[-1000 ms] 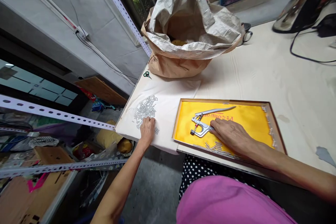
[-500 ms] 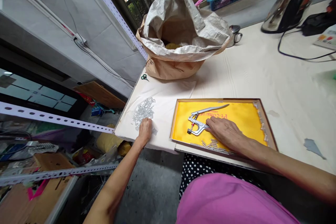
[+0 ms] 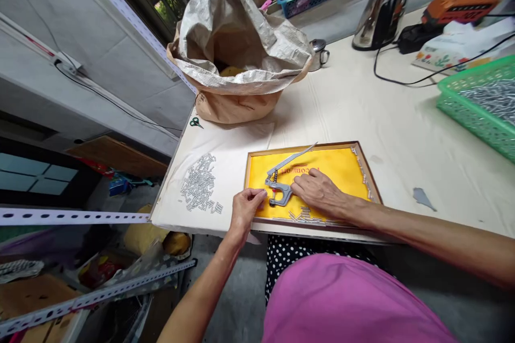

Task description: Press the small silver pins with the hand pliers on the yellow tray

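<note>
We hold smooth grey metal pliers over the flat yellow sheet in a thin brown tray, our right hand wrapped around one handle. Our left hand has its fingertips near their curved mouth, but we can't tell its grip. Outside sit skinny silver sticks and a crinkly sack.

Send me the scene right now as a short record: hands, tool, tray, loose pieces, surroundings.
left hand: by the front end of the pliers; anything pinched is too small to tell
right hand: gripping the pliers' lower handle
pliers: over the tray, upper handle raised
tray: yellow lining, metal pieces along near and right edges
pile: metal pieces, left of tray
behind: open sack, scissors
right: green basket of metal pieces
</note>
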Demonstrator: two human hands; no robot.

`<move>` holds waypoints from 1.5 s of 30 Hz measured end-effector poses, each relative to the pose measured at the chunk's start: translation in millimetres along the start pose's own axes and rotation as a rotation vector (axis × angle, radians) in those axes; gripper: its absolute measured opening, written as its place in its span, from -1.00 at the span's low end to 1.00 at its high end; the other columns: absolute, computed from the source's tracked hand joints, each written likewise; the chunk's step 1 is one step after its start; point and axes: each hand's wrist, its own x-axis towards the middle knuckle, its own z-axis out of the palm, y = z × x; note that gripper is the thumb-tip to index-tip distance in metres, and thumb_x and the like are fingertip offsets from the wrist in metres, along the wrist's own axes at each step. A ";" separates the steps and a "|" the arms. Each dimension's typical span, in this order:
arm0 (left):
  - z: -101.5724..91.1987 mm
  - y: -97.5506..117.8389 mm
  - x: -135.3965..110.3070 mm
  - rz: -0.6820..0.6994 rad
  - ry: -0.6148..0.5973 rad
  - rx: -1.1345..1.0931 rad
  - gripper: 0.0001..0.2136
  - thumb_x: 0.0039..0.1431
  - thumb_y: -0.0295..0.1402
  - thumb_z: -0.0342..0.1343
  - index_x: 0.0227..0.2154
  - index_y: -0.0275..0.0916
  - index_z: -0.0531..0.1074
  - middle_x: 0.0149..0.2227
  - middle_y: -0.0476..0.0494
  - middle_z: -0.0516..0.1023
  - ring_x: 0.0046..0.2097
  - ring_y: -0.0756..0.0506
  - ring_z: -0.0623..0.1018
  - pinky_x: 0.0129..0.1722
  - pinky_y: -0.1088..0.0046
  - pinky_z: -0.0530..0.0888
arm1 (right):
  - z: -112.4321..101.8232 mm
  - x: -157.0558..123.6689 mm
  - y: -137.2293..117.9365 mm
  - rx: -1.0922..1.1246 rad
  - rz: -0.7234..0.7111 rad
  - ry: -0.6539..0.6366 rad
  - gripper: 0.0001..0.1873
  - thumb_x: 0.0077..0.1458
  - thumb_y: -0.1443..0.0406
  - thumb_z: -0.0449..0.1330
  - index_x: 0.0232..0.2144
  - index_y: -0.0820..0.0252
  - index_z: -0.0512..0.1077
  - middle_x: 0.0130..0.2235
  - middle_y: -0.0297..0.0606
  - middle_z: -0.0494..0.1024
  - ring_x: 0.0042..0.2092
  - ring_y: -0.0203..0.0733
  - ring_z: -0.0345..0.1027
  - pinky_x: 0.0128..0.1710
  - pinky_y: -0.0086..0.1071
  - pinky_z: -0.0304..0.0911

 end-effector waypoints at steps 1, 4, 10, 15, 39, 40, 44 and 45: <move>2.0 -2.1 -0.1 -0.006 -0.005 -0.008 -0.70 -0.21 -0.17 0.40 -0.48 -0.31 0.58 -0.49 -0.07 0.58 -0.47 0.00 0.49 -0.42 0.49 0.45 | -1.0 0.5 1.8 -0.003 -0.018 0.028 -0.68 0.30 0.48 -0.11 -0.34 0.20 0.39 -0.40 -0.24 0.45 -0.36 -0.16 0.17 -0.29 -0.24 -0.12; 2.4 -6.3 0.7 -0.022 -0.016 -0.009 -0.64 -0.21 -0.10 0.40 -0.45 -0.32 0.58 -0.44 -0.11 0.60 -0.42 -0.03 0.51 -0.42 0.48 0.45 | -4.4 3.0 7.4 -0.020 -0.046 0.082 -0.65 0.32 0.47 -0.13 -0.33 0.20 0.41 -0.42 -0.26 0.43 -0.36 -0.16 0.15 -0.29 -0.23 -0.14; 10.9 -4.3 3.2 -0.018 -0.082 -0.113 -0.57 -0.17 -0.04 0.40 -0.37 -0.31 0.52 -0.31 -0.19 0.64 -0.29 -0.07 0.57 -0.28 0.46 0.44 | -11.8 0.2 17.9 -0.067 -0.054 0.104 -0.62 0.34 0.47 -0.17 -0.32 0.20 0.42 -0.41 -0.28 0.42 -0.34 -0.17 0.12 -0.21 -0.22 -0.11; 30.2 4.4 6.1 -0.082 -0.312 -0.254 -0.56 -0.17 -0.08 0.44 -0.36 -0.31 0.48 -0.34 -0.19 0.65 -0.30 -0.05 0.58 -0.20 0.45 0.42 | -15.3 -12.7 26.8 -0.115 -0.055 0.210 -0.67 0.33 0.46 -0.10 -0.40 0.20 0.38 -0.44 -0.31 0.39 -0.39 -0.21 0.06 -0.21 -0.22 -0.08; 32.8 9.4 -1.7 0.072 -0.079 0.083 -0.66 -0.14 -0.11 0.36 -0.44 -0.32 0.59 -0.42 -0.13 0.61 -0.38 -0.03 0.52 -0.35 0.47 0.44 | -15.0 -28.0 35.7 -0.169 -0.083 0.223 -0.66 0.34 0.47 -0.14 -0.40 0.18 0.34 -0.46 -0.38 0.37 -0.41 -0.24 0.05 -0.10 -0.21 -0.06; 32.9 6.0 -3.6 0.096 -0.070 0.124 -0.68 -0.10 -0.12 0.34 -0.44 -0.32 0.59 -0.42 -0.14 0.62 -0.37 -0.04 0.53 -0.32 0.46 0.45 | -12.1 -24.6 34.2 -0.158 -0.096 0.212 -0.65 0.34 0.47 -0.15 -0.40 0.18 0.34 -0.46 -0.38 0.37 -0.40 -0.24 0.06 -0.10 -0.21 -0.06; 31.1 -3.6 -2.0 0.114 -0.046 0.218 -0.70 -0.06 -0.15 0.30 -0.43 -0.33 0.59 -0.39 -0.17 0.64 -0.35 -0.08 0.56 -0.31 0.44 0.46 | -0.7 -13.8 29.9 -0.123 -0.139 0.203 -0.66 0.34 0.47 -0.15 -0.39 0.19 0.34 -0.45 -0.38 0.39 -0.38 -0.23 0.09 -0.10 -0.20 -0.08; 30.1 -5.0 -0.3 0.104 -0.050 0.229 -0.71 -0.06 -0.15 0.30 -0.42 -0.33 0.59 -0.39 -0.18 0.64 -0.36 -0.08 0.56 -0.33 0.44 0.46 | 1.6 -12.3 29.4 -0.120 -0.144 0.205 -0.66 0.34 0.47 -0.15 -0.39 0.20 0.34 -0.44 -0.38 0.39 -0.38 -0.23 0.10 -0.10 -0.19 -0.08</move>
